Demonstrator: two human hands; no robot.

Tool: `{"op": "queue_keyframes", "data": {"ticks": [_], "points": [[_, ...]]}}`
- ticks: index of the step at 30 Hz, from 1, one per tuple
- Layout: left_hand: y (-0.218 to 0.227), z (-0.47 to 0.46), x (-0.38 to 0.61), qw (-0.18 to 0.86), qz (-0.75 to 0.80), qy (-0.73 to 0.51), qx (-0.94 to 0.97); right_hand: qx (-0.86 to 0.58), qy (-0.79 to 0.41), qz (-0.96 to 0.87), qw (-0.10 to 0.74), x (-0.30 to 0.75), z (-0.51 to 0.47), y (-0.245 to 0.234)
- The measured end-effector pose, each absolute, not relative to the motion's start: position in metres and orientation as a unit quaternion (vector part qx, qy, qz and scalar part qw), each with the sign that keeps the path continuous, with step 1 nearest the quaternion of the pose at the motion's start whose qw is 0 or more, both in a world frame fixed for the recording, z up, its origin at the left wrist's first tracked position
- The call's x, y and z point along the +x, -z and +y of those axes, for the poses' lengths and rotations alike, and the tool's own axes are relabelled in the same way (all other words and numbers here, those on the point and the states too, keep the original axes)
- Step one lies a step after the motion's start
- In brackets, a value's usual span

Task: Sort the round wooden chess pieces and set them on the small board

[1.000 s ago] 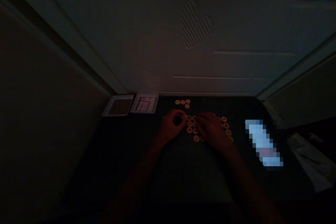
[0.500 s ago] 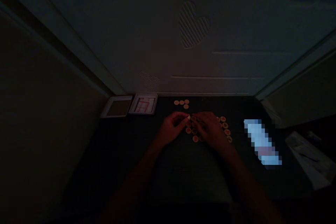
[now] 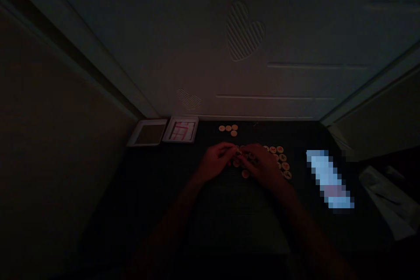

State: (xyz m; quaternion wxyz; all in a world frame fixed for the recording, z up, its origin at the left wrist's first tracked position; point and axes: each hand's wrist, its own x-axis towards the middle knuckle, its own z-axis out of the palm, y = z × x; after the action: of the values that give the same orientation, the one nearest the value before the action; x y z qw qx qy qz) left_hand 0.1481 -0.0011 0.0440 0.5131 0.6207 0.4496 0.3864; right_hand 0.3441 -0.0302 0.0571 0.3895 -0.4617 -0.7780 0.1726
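Observation:
The scene is very dark. Several round pale game discs with red marks lie in a cluster on a dark table surface. My left hand and my right hand meet over the cluster's left part, fingertips close together and curled down onto the discs. The left fingers look pinched at a disc, but what they hold is too dim to make out. The right hand covers several discs with bent fingers. Three more discs sit apart, farther back.
Two flat white trays stand at the back left, one with a dark inside, one with red lines. A blurred pale-blue patch lies to the right. White paper-like material lies at the far right. A pale panel with heart reliefs rises behind.
My left hand has moved right, toward my right hand, and the two now touch over the disc cluster. The right hand has shifted slightly left.

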Motion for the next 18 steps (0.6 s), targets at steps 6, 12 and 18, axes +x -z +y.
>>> {"op": "queue_keyframes", "data": {"ticks": [6, 12, 18], "points": [[-0.046, -0.002, 0.150, 0.515, 0.455, -0.381, 0.618, -0.444, -0.176, -0.793, 0.379, 0.345, -0.031, -0.057], [-0.045, -0.003, 0.149, 0.513, 0.445, -0.399, 0.616, -0.447, -0.184, -0.788, 0.381, 0.345, -0.030, -0.056], [-0.045, 0.003, 0.135, 0.542, 0.420, -0.399, 0.609, -0.456, -0.178, -0.782, 0.386, 0.348, -0.030, -0.061]]}}
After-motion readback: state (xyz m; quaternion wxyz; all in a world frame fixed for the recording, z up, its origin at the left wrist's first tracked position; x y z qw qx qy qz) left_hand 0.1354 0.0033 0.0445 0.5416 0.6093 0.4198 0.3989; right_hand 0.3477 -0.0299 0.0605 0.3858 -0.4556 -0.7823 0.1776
